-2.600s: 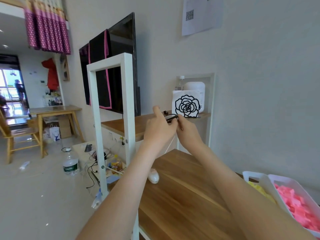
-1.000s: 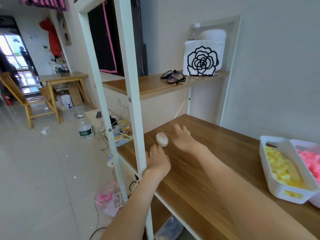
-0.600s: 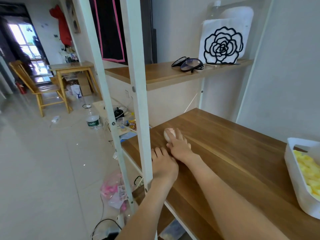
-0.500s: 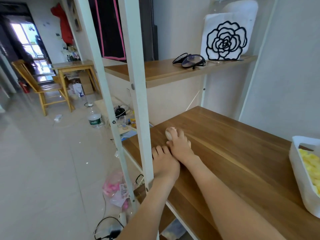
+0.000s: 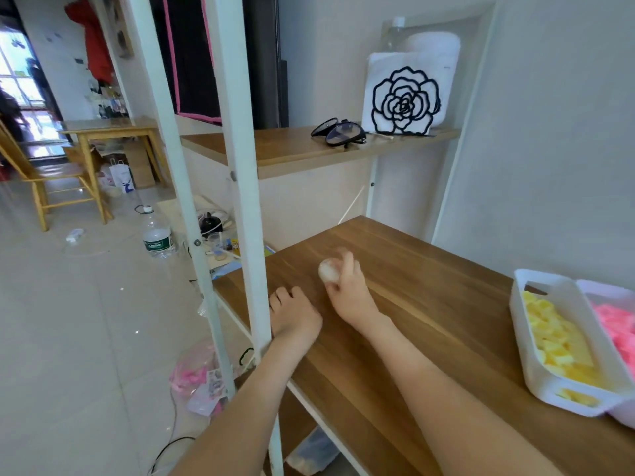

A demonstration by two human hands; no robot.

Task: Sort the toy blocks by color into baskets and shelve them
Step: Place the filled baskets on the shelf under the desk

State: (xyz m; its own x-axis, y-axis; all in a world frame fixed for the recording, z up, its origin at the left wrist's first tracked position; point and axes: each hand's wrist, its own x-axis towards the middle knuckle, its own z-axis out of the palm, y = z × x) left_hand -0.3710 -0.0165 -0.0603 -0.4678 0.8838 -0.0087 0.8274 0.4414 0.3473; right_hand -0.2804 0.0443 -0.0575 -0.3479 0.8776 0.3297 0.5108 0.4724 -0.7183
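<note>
A white basket of yellow blocks (image 5: 549, 379) stands at the right end of the wooden shelf (image 5: 429, 304), touching a second white basket of pink blocks (image 5: 618, 324) at the frame's edge. My right hand (image 5: 347, 290) curls round a small pale, rounded object (image 5: 329, 269) near the shelf's left part. My left hand (image 5: 292, 314) rests flat on the shelf's front edge, fingers spread, just right of the white upright post (image 5: 240, 187).
The upper shelf (image 5: 281, 149) holds dark glasses (image 5: 338, 132) and a white holder with a black rose outline (image 5: 405, 97). On the floor to the left are a water bottle (image 5: 156, 235), cables, a pink bag (image 5: 196, 376), a wooden chair and table.
My hands came down from the glasses on the upper shelf to the lower one. My right hand reached the pale object and closed round it. My left hand settled on the shelf edge.
</note>
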